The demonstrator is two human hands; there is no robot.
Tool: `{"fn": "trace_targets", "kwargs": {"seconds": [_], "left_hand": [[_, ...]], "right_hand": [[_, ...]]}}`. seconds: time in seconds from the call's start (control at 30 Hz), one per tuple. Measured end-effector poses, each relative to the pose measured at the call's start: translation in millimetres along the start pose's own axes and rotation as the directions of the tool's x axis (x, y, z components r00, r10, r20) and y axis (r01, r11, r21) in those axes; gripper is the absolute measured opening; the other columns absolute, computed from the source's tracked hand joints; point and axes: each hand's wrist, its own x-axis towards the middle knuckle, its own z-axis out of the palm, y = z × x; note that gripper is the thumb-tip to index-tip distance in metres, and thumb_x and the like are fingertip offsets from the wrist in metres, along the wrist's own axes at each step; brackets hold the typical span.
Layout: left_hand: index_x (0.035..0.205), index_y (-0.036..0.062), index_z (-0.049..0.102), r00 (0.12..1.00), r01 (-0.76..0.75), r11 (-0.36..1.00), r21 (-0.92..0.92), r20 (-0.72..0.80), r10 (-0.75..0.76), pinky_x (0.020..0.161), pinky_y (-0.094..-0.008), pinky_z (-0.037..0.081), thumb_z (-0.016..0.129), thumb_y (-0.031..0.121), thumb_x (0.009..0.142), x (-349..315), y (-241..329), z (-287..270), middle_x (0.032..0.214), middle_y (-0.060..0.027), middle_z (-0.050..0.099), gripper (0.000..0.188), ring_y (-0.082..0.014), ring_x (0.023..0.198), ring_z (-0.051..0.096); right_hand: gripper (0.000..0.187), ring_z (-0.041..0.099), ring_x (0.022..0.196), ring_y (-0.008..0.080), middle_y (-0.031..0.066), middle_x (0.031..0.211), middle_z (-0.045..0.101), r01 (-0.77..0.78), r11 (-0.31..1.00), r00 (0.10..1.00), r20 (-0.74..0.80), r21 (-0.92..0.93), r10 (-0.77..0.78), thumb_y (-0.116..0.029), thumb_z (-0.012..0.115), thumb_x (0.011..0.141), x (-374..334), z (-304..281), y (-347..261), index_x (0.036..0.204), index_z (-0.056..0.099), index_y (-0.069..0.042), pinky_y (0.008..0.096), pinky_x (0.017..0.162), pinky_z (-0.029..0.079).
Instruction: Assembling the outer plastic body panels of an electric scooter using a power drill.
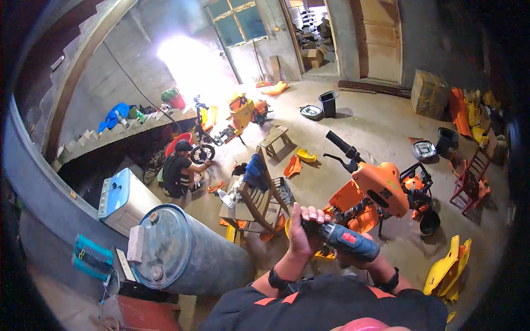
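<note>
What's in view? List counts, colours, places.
power tool: 1, blue-grey and black, in both hands
near scooter: 1, orange and black, ahead of hands
far scooter: 1, yellow-orange, by glare
loose panels: several, orange and yellow, floor
chair with blue cloth: 1, brown, centre
stool: 1, brown, beyond chair
red chair: 1, dark red, right
barrel: 1, blue-grey, lower left
boxy appliance: 1, white and blue, beyond barrel
containers: at least 2, black, back and right
cardboard boxes: at least 2, brown, right wall, doorway
plant: 1, green, left wall
crouching person: 1, dark clothes, left
left hand: 1, black wristband, tool's black end
right hand: 1, black wristband, tool's rear
</note>
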Motion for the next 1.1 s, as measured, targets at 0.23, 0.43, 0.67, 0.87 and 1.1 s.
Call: {"fn": "trace_targets", "kwargs": {"seconds": [0.23,0.43,0.67,0.87,1.1], "left_hand": [[0.063,0.0151,0.044,1.0,0.025,0.992,-0.121,-0.014,-0.027,0.071,-0.0328,0.043,0.043,0.032,0.099,6,-1,-11,0.06,0.0034,0.045,0.041,-0.0126,0.06,0.047],[0.062,0.0152,0.043,1.0,-0.014,0.993,-0.118,-0.019,0.012,0.066,-0.0311,0.042,0.044,0.032,0.099,5,4,-10,0.058,0.003,0.042,0.041,-0.0123,0.058,0.045],[0.064,0.0125,0.043,0.916,0.022,0.99,-0.138,0.399,0.035,0.066,-0.0343,0.047,0.03,0.033,0.103,-15,8,29,0.06,-0.0023,0.046,0.046,-0.0162,0.059,0.049],[0.064,0.012,0.042,0.854,-0.012,0.998,-0.069,0.518,0.046,0.06,-0.0338,0.048,0.026,0.032,0.104,-11,16,56,0.057,-0.0028,0.046,0.047,-0.0169,0.053,0.05],[0.064,0.012,0.043,0.926,0.012,0.997,-0.077,0.377,0.018,0.06,-0.035,0.048,0.024,0.034,0.104,-7,0,49,0.058,-0.0014,0.046,0.05,-0.0171,0.053,0.048]], "right_hand": [[0.046,0.065,0.08,0.0159,0.0074,0.097,0.068,-0.125,0.99,0.992,0.027,-0.058,0.127,-0.018,0.082,0.071,-3,-2,1,0.111,0.063,-0.005,0.0289,0.077,0.051],[0.048,0.062,0.081,0.0113,0.0039,0.093,0.067,-0.15,0.987,0.98,0.143,0.053,0.141,-0.02,0.083,0.071,-3,-5,11,0.111,0.061,-0.004,0.0283,0.078,0.05],[0.04,0.059,0.074,0.0136,0.0021,0.086,0.063,-0.129,0.992,0.974,0.188,-0.008,0.128,-0.013,0.08,0.069,-7,9,8,0.102,0.059,-0.005,0.0287,0.072,0.05],[0.036,0.058,0.068,0.0172,0.0032,0.078,0.061,-0.215,0.925,0.976,0.085,0.313,0.199,-0.014,0.078,0.069,24,7,-46,0.097,0.059,-0.003,0.0286,0.062,0.047],[0.037,0.06,0.067,0.027,0.0077,0.079,0.061,-0.153,0.985,0.988,0.011,0.076,0.153,-0.033,0.077,0.071,-1,3,-16,0.094,0.063,-0.008,0.0342,0.06,0.047]]}}
